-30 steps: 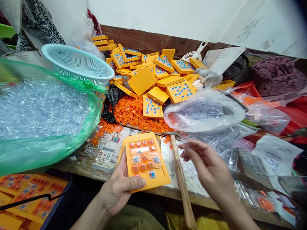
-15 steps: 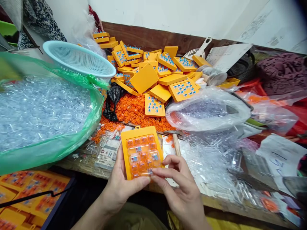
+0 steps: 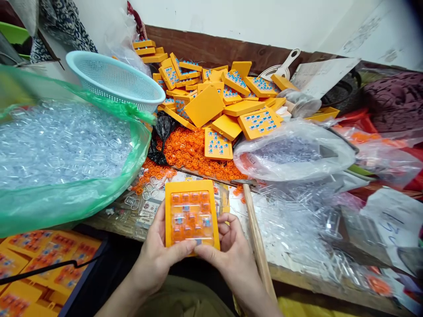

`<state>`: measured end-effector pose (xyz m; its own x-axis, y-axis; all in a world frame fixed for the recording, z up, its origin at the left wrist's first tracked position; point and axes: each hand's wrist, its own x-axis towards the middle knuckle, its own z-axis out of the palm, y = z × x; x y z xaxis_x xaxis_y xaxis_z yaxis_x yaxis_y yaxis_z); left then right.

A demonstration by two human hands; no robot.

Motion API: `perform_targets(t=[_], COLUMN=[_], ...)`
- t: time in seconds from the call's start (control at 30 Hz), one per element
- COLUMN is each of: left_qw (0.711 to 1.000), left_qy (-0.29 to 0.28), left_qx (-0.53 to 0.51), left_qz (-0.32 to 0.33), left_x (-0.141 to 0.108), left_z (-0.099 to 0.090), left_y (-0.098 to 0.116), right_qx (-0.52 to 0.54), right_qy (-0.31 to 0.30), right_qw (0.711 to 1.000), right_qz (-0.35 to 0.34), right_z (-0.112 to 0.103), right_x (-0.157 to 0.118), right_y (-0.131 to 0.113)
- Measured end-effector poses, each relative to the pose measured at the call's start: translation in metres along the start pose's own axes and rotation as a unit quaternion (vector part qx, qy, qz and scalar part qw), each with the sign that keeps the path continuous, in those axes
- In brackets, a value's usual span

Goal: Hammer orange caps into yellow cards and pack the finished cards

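Note:
Both hands hold a yellow plastic puzzle board upright above the near table edge. Rows of clear covers and orange pieces fill its recessed face, with a few blue prints showing among them. My left hand grips the lower left side, its thumb lying on the bottom edge. On the right, my right hand holds the lower right side, thumb pressed near the bottom middle and fingers curled at the edge. The fingers behind the board are hidden.
Many yellow boards lie piled behind loose orange rings. Left are a green bag of clear pieces and a blue basket. A wooden-handled hammer, a white bag and a box of finished-looking boards surround me.
My right hand has moved from fingering the lower right pieces to gripping the board's side and bottom. The board has turned more squarely toward me and sits slightly lower.

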<state>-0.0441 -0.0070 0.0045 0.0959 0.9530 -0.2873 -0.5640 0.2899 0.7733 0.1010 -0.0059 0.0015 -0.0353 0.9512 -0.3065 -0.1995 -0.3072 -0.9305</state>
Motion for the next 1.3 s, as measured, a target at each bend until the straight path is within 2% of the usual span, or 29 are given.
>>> perform_targets(t=[0.07, 0.13, 0.2, 0.27, 0.37, 0.5, 0.57, 0.63, 0.7, 0.8, 0.9, 0.97, 1.0, 1.03, 1.07, 1.13, 1.2, 1.27, 1.3], left_qw=[1.000, 0.999, 0.997, 0.997, 0.999, 0.999, 0.998, 0.994, 0.991, 0.992, 0.993, 0.987, 0.974, 0.949, 0.908, 0.795, 0.682, 0.601, 0.574], left_qy=[0.014, 0.049, 0.076, 0.075, 0.044, 0.018, -0.004, -0.030, -0.038, -0.017, 0.011, 0.040, 0.059, 0.080, 0.096, 0.101, 0.073, 0.041, 0.033], left_qx=[0.002, 0.007, 0.001, -0.014, -0.024, -0.035, -0.057, -0.084, -0.096, -0.053, 0.034, 0.139, 0.216, 0.305, 0.400, 0.571, 0.685, 0.745, 0.763], left_qz=[-0.004, 0.011, 0.021, 0.013, -0.003, -0.017, -0.038, -0.064, -0.087, -0.112, -0.109, -0.067, -0.026, 0.023, 0.077, 0.177, 0.246, 0.287, 0.296], left_x=[-0.001, 0.001, 0.004, 0.009, 0.016, 0.019, 0.019, 0.019, 0.020, 0.019, 0.018, 0.016, 0.014, 0.012, 0.009, 0.004, 0.001, 0.004, 0.007], left_z=[-0.012, -0.025, -0.034, -0.038, -0.036, -0.028, -0.022, -0.017, -0.015, -0.021, -0.034, -0.043, -0.046, -0.050, -0.053, -0.060, -0.065, -0.067, -0.067], left_y=[0.013, 0.025, 0.032, 0.032, 0.025, 0.012, 0.006, 0.002, 0.002, 0.011, 0.023, 0.026, 0.025, 0.023, 0.019, 0.006, -0.008, -0.020, -0.023], right_qx=[-0.094, -0.154, -0.164, -0.148, -0.137, -0.108, -0.091, -0.113, -0.177, -0.314, -0.419, -0.475, -0.501, -0.524, -0.545, -0.580, -0.609, -0.629, -0.634], right_qy=[0.011, 0.059, 0.107, 0.111, 0.074, 0.099, 0.111, 0.135, 0.171, 0.189, 0.173, 0.163, 0.157, 0.151, 0.145, 0.151, 0.187, 0.223, 0.227], right_qw=[0.995, 0.984, 0.978, 0.981, 0.986, 0.985, 0.986, 0.981, 0.964, 0.915, 0.859, 0.819, 0.798, 0.780, 0.763, 0.729, 0.692, 0.675, 0.682], right_qz=[-0.025, -0.063, -0.078, -0.060, -0.051, -0.091, -0.089, -0.084, -0.103, -0.168, -0.237, -0.278, -0.294, -0.307, -0.316, -0.331, -0.339, -0.315, -0.285], right_z=[-0.009, -0.022, -0.032, -0.034, -0.020, -0.003, -0.010, -0.028, -0.050, -0.075, -0.083, -0.081, -0.079, -0.079, -0.080, -0.086, -0.097, -0.110, -0.115], right_x=[0.002, 0.006, 0.012, 0.015, 0.013, 0.003, 0.001, 0.000, 0.002, 0.005, 0.009, 0.011, 0.012, 0.012, 0.012, 0.010, 0.009, 0.009, 0.010], right_y=[0.004, 0.011, 0.021, 0.033, 0.047, 0.056, 0.056, 0.055, 0.055, 0.063, 0.076, 0.081, 0.080, 0.077, 0.073, 0.059, 0.045, 0.036, 0.033])
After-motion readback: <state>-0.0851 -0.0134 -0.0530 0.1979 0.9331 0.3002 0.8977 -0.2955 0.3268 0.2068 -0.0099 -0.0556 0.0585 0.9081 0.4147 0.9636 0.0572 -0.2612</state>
